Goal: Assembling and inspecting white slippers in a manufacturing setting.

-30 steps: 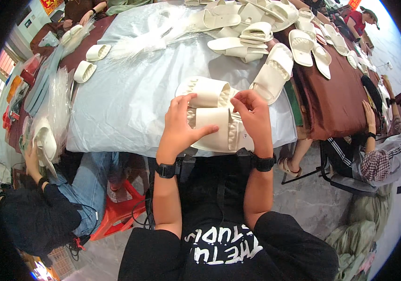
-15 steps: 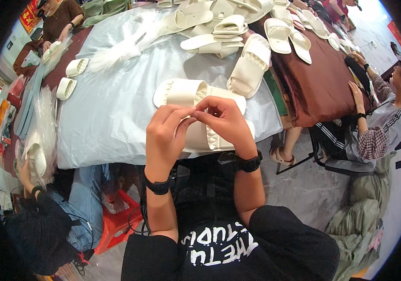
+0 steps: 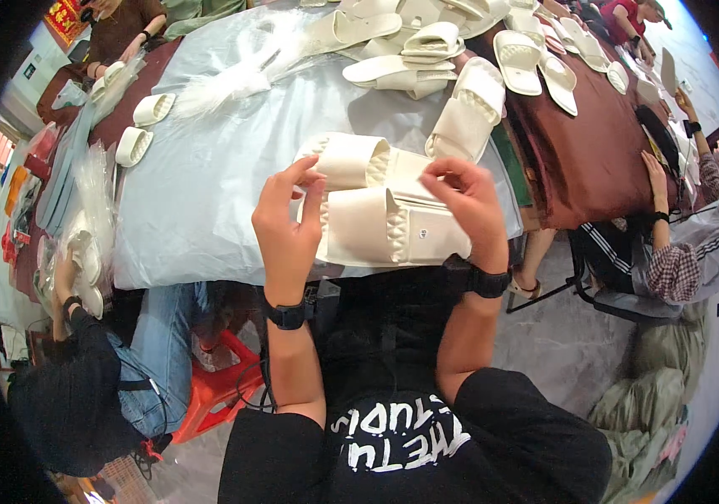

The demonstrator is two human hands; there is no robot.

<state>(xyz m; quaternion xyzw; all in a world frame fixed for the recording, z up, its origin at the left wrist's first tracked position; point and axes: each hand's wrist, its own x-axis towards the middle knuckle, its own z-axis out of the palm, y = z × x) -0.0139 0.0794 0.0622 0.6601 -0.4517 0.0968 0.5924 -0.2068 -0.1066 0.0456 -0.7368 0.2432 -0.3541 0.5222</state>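
A pair of cream slide slippers lies side by side on the covered table in front of me: the near slipper (image 3: 358,228) and the far slipper (image 3: 349,158). A small white sticker (image 3: 424,233) with dark print sits on the near one's insole. My left hand (image 3: 288,220) hovers by their left ends, thumb and fingers apart, nothing visible between them. Over the right ends is my right hand (image 3: 475,206), fingers curled and thumb drawn to the forefinger, slightly blurred. Whatever it may pinch is too small to make out.
A slipper heap (image 3: 414,63) covers the table's far side, beside clear plastic bags (image 3: 237,88). Two slippers (image 3: 134,145) lie at the left edge. More slippers (image 3: 520,63) rest on the brown-covered table (image 3: 577,160) at right. Co-workers sit on both sides; a red stool (image 3: 217,386) stands lower left.
My hands, whose fingertips met over the slippers, have moved apart, the right one going rightward. The left fingers have spread. The near slipper and its sticker are now uncovered.
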